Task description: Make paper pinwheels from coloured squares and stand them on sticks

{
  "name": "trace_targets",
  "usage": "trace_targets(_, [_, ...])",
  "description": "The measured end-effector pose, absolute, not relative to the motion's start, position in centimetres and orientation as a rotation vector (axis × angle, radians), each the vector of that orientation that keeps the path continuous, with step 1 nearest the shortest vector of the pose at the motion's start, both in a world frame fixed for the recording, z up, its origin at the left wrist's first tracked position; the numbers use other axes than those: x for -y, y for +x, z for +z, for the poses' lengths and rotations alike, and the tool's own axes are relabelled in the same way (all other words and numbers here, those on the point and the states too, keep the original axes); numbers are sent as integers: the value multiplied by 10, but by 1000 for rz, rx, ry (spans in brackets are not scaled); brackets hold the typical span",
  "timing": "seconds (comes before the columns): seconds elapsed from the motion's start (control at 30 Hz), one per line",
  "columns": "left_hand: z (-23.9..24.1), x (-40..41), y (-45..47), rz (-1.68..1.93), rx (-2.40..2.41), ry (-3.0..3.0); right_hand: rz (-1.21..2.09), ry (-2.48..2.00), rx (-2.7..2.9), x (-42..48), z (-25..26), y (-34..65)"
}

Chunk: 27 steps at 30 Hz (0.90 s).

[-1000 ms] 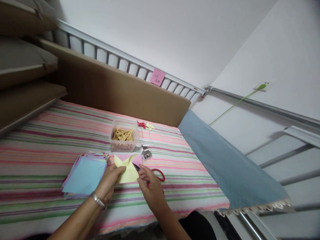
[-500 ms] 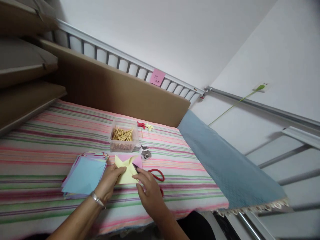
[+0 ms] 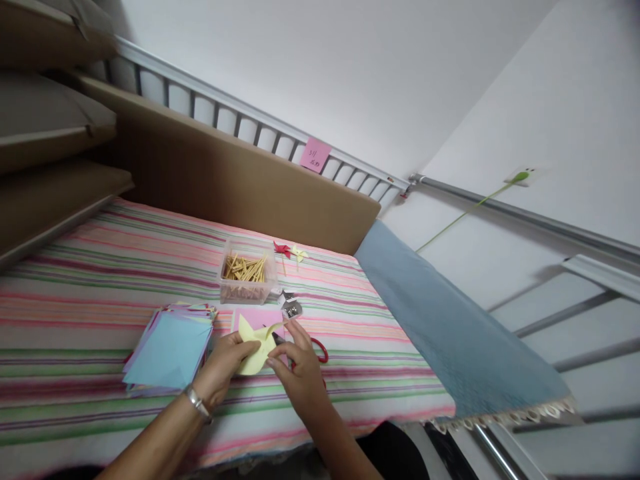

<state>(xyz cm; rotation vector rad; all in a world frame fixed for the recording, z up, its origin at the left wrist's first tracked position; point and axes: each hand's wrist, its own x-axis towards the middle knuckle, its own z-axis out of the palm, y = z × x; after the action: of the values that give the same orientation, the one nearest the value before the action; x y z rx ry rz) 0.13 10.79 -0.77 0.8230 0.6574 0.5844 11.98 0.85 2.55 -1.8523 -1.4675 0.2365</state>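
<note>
Between my hands is a yellow paper pinwheel (image 3: 255, 360) with its corners curled toward the middle. My left hand (image 3: 226, 363), a silver bracelet at its wrist, pinches it from the left, thumb on top near the centre. The fingers of my right hand (image 3: 300, 370) grip its right edge. A pink paper square (image 3: 260, 316) lies just behind, partly covered by it. Red-handled scissors (image 3: 323, 350) rest on the cloth beyond my right hand, mostly hidden. To the left sits a stack of coloured paper (image 3: 170, 350), light blue on top.
A clear plastic box (image 3: 245, 292) holds many short wooden sticks. Behind it lie a red pinwheel (image 3: 283, 249) and a yellow one (image 3: 299, 254) on sticks. A small clear bag (image 3: 291, 309) of metal pieces lies nearby. Brown board (image 3: 240, 177) walls the back of the striped cloth (image 3: 100, 300).
The yellow paper has been lifted and turned off the pink square, and more of its corners are curled in. My right hand has shifted to its lower right edge.
</note>
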Motion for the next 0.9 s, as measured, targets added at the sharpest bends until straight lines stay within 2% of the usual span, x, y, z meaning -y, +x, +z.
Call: trace_targets(0.9, [-2, -96, 5, 519, -584, 807, 123, -1864, 1449, -16, 17, 117])
